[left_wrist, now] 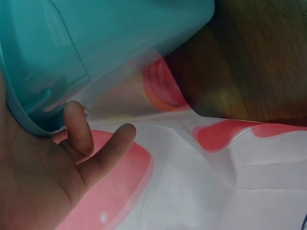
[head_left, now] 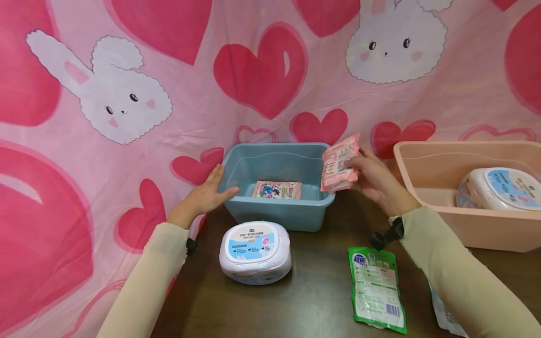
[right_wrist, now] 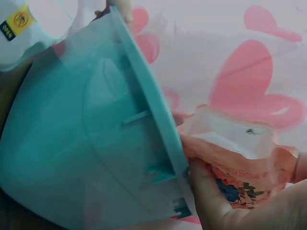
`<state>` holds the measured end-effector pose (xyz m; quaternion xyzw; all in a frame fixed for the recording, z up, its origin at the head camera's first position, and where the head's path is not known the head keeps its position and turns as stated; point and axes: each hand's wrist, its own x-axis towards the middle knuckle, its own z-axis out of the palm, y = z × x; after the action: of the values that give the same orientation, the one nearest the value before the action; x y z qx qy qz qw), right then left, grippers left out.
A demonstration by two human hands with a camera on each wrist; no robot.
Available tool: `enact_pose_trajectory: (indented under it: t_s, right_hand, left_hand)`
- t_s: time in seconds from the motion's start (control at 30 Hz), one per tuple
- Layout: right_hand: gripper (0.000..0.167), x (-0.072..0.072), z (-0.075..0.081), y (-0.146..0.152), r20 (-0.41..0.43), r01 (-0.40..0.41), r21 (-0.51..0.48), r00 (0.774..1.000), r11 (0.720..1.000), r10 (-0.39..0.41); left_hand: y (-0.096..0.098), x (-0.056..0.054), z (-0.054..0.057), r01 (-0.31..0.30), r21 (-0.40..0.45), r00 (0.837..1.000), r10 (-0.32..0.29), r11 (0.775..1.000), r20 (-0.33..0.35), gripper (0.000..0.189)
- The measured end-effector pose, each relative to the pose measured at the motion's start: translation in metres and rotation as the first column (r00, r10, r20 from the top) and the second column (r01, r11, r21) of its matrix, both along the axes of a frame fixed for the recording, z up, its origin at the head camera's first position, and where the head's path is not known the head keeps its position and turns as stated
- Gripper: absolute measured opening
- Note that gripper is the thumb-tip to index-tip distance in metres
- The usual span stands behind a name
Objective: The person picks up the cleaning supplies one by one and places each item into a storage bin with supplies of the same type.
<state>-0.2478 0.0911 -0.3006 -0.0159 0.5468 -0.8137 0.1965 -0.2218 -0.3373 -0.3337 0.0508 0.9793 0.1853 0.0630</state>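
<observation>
The right hand [head_left: 375, 177] grips a pink packet [head_left: 338, 165] at the right rim of the blue tub [head_left: 279, 216]; the left hand [head_left: 206, 193], fingers loose, rests at its left rim. One flat packet [head_left: 277, 190] is already inside; the gripped one, the white box [head_left: 255, 253] in front and the green pouch [head_left: 377, 291] front-right are not.

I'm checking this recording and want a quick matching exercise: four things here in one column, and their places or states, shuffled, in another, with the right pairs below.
Things
1. Left hand
2. Right hand
3. Green pouch
4. Peach bin

Places or states
A. Lies flat on the dark table
B. Has a white tub inside
C. Rests at the rim of the blue bin
D. Holds a pink packet

Right pairs
1-C, 2-D, 3-A, 4-B
</observation>
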Motion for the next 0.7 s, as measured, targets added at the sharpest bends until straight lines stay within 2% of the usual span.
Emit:
enact_pose_trajectory:
  t_s: [0.13, 0.23, 0.37, 0.5, 0.7]
  right_hand:
    - [0.078, 0.003, 0.005, 0.001, 0.008, -0.029, -0.060, 1.000, 0.998, 0.030]
    - [0.082, 0.008, 0.008, 0.004, 0.011, -0.023, -0.177, 1.000, 0.984, 0.025]
    - [0.073, 0.012, 0.013, 0.010, -0.038, -0.028, -0.283, 0.999, 0.959, 0.018]
    - [0.066, 0.017, 0.013, 0.016, -0.058, -0.037, -0.243, 0.998, 0.969, 0.024]
    - [0.065, 0.024, 0.008, 0.026, -0.061, -0.079, -0.201, 0.996, 0.976, 0.069]
  left_hand:
    - [0.000, 0.000, -0.001, 0.001, -0.001, 1.000, -0.001, 1.000, -0.004, 0.108]
    - [0.000, -0.001, -0.001, 0.003, -0.004, 1.000, -0.003, 1.000, -0.008, 0.107]
    - [0.000, 0.000, -0.001, 0.005, -0.008, 1.000, -0.005, 1.000, -0.013, 0.106]
    - [0.000, 0.000, -0.001, 0.002, -0.007, 1.000, -0.002, 1.000, -0.015, 0.104]
    - [0.000, 0.000, -0.002, -0.006, -0.007, 1.000, 0.006, 1.000, -0.007, 0.104]
